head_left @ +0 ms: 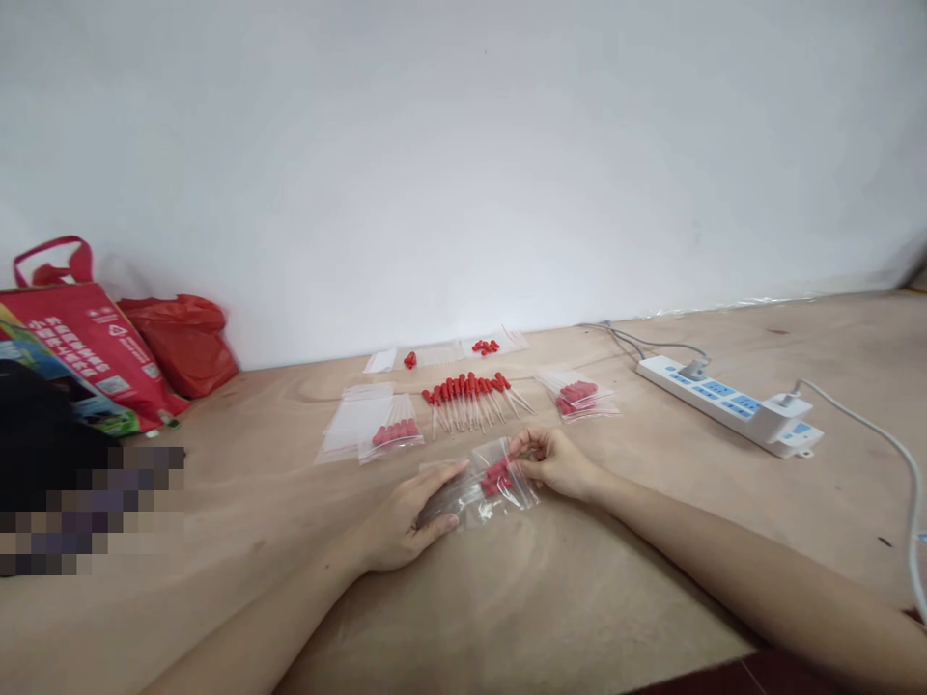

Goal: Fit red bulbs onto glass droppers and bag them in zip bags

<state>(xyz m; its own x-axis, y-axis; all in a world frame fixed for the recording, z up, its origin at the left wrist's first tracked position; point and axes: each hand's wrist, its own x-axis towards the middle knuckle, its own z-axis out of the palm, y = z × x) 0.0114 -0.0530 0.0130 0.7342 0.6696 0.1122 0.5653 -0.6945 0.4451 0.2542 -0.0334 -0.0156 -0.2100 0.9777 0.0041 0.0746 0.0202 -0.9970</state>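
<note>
A clear zip bag (474,504) with several red-bulbed droppers inside lies on the wooden table between my hands. My left hand (416,512) rests on the bag's left end, fingers apart. At the bag's upper right edge, my right hand (554,465) pinches the plastic beside the red bulbs. Just beyond, a row of loose droppers with red bulbs (470,386) lies side by side. Filled bags sit on both sides: one at the left (395,432), a stack at the right (577,396).
Near the wall are loose red bulbs (485,347) and small flat bags (380,361). A white power strip (724,401) with cables lies at the right. Red bags (181,338) and a printed shopping bag (101,357) stand at the far left of the table (579,598).
</note>
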